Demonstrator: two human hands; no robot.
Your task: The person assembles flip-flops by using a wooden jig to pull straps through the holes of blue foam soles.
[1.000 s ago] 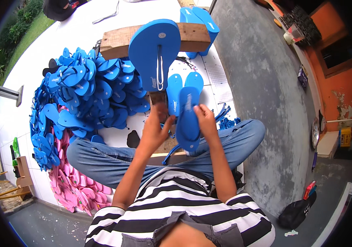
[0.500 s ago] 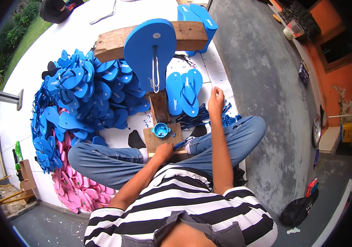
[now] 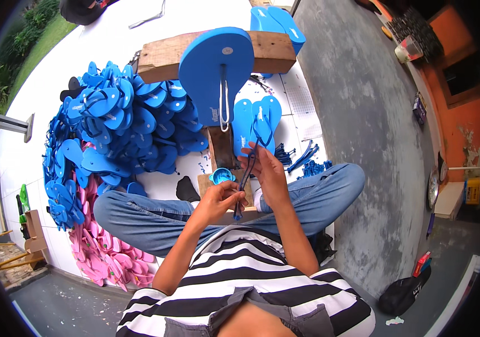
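Note:
A dark blue flip-flop strap (image 3: 245,178) stretches between my hands above my lap. My left hand (image 3: 217,202) pinches its lower part, and my right hand (image 3: 269,173) grips its upper end. Beyond them, a blue sole (image 3: 209,67) leans upright against a wooden beam (image 3: 161,59), with a looped metal tool (image 3: 224,106) hanging down its face. Beside it lies a pair of blue flip-flops (image 3: 244,124). Just past my left hand, a small blue bowl (image 3: 222,176) with bits inside stands on a wooden board (image 3: 205,185).
Left is a large heap of blue flip-flops (image 3: 105,157), with pink flip-flops (image 3: 102,255) nearer me. Bundles of blue straps (image 3: 314,167) lie by my right knee. More blue flip-flops (image 3: 276,25) stand behind the beam. A grey concrete strip (image 3: 363,140) runs along the right.
My right hand has come down and left from its raised position to the strap. My left hand has risen slightly from the board, and the strap now spans both hands.

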